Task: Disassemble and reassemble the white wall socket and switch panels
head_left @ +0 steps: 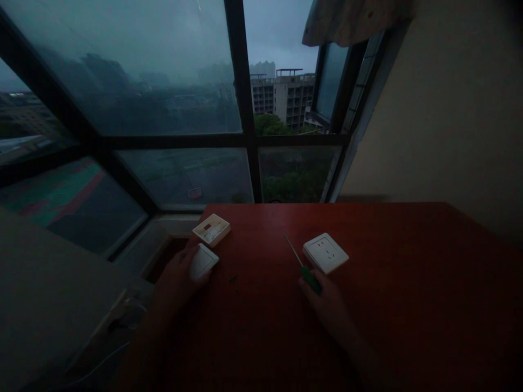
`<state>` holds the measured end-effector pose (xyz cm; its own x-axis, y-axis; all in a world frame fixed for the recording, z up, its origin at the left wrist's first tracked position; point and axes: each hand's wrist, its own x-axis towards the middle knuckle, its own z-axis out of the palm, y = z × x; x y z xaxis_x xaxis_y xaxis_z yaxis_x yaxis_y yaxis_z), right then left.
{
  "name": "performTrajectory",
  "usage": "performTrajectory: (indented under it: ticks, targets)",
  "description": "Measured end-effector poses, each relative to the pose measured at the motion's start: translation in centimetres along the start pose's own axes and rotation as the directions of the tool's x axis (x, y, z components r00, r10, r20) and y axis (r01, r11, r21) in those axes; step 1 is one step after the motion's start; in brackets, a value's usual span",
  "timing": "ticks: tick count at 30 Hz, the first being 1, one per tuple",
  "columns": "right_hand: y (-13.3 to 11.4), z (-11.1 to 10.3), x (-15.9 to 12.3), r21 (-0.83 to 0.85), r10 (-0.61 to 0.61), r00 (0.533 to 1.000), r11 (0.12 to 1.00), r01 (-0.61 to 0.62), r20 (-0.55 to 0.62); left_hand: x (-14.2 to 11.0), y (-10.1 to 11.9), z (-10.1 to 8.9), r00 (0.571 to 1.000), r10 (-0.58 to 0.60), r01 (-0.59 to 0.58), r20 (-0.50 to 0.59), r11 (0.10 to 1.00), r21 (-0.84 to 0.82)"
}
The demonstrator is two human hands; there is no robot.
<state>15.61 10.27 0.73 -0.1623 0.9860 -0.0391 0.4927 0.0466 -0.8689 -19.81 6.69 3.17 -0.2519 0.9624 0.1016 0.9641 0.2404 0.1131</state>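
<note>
From here I see the screwdriver [309,276] right of lower centre, its thin metal shaft slanting toward upper left; the right hand's [329,302] fingers wrap its green handle. Left of centre, the left hand [178,276] grasps a square white plate [204,260] just beside an open box [221,236]. A slotted socket [326,252] sits on the reddish tabletop [392,234].

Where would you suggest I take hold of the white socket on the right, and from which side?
I'd grip the white socket by two opposite outer edges, coming from its right. It lies with its slotted face up, and its squarish outline should give fingers and thumb straight edges to pinch. The right hand, holding the green-handled screwdriver, is by its near-left side.
</note>
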Motion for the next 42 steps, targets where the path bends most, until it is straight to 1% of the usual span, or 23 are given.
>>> performTrajectory:
  ticks: [4, 9, 12, 14, 17, 20, 21, 23, 25, 26, 28, 30, 32, 34, 36, 38, 40, 42]
  targets:
    - [0.0, 0.1, 0.0, 0.005, -0.01, 1.0, 1.0, 0.01, -0.01, 0.4, -0.9, 0.9, 0.992, 0.12, -0.121, -0.024, 0.992, -0.024]
    - [-0.1, 0.1, -0.1, 0.003, -0.013, 1.0, 1.0, 0.013, -0.006, 0.6, -2.2, 1.1, 0.972, 0.23, -0.233, -0.054, 0.972, -0.043]
    - [0.0, 0.2, -0.1, 0.004, -0.015, 1.0, 1.0, 0.015, -0.012, 0.5, -2.5, 0.9, 0.955, 0.284, -0.288, -0.083, 0.957, -0.034]
    - [-0.1, 0.2, -0.1, 0.005, -0.018, 1.0, 1.0, 0.018, -0.02, 0.2, -2.4, 0.5, 0.949, 0.299, -0.303, -0.105, 0.953, -0.026]
    - [-0.6, 0.1, -0.4, 0.006, -0.022, 0.999, 1.0, 0.022, -0.027, -0.2, -1.4, -0.5, 0.939, 0.311, -0.319, -0.147, 0.947, -0.03]
    - [-1.1, -1.0, -0.6, -0.003, -0.037, 0.998, 0.999, 0.037, -0.058, -0.7, 1.0, -1.8, 0.92, 0.323, -0.347, -0.22, 0.935, -0.077]
    - [-1.1, -1.7, -0.5, -0.015, -0.043, 0.995, 0.999, 0.041, -0.087, -0.8, 2.1, -2.2, 0.918, 0.316, -0.347, -0.237, 0.932, -0.102]
    - [-0.8, -3.6, 0.2, -0.053, -0.043, 0.98, 0.998, 0.033, -0.194, -1.0, 4.7, -2.6, 0.925, 0.269, -0.323, -0.268, 0.929, -0.182]
    - [0.1, -5.8, 1.4, -0.074, -0.029, 0.957, 0.997, 0.007, -0.288, -1.2, 7.7, -2.6, 0.929, 0.277, -0.343, -0.244, 0.892, -0.293]
    - [0.7, -6.8, 2.1, -0.093, -0.012, 0.953, 0.996, -0.017, -0.302, -1.3, 9.2, -2.5, 0.926, 0.302, -0.367, -0.225, 0.859, -0.356]
    - [1.9, -8.4, 3.6, -0.124, 0.031, 0.955, 0.99, -0.07, -0.295, -1.5, 12.1, -2.1, 0.924, 0.344, -0.381, -0.165, 0.802, -0.46]
    - [3.0, -9.1, 4.7, -0.124, 0.063, 0.956, 0.987, -0.102, -0.285, -1.9, 14.8, -1.8, 0.915, 0.39, -0.386, -0.103, 0.77, -0.509]
    - [3.7, -8.8, 5.1, -0.108, 0.098, 0.958, 0.985, -0.131, -0.269, -2.1, 17.0, -1.3, 0.88, 0.473, -0.426, -0.048, 0.74, -0.52]
    - [3.8, -7.8, 4.8, -0.093, 0.109, 0.963, 0.986, -0.136, -0.248, -2.0, 18.7, -0.6, 0.849, 0.528, -0.45, -0.004, 0.718, -0.531]
    - [3.5, -6.6, 4.2, -0.082, 0.087, 0.972, 0.991, -0.107, -0.218, -1.8, 19.8, 0.4, 0.844, 0.536, -0.444, 0.016, 0.716, -0.538]
    - [3.0, -5.5, 3.5, -0.069, 0.052, 0.982, 0.995, -0.065, -0.181, -1.4, 20.3, 1.4, 0.848, 0.529, -0.438, 0.021, 0.724, -0.533]
    - [2.5, -4.7, 2.9, -0.057, 0.025, 0.988, 0.998, -0.034, -0.151, -1.1, 20.4, 2.1, 0.848, 0.529, -0.448, 0.011, 0.729, -0.517]
    - [2.1, -4.2, 2.4, -0.047, 0.007, 0.991, 0.999, -0.013, -0.131, -0.9, 20.2, 2.4, 0.856, 0.518, -0.455, -0.014, 0.739, -0.497]
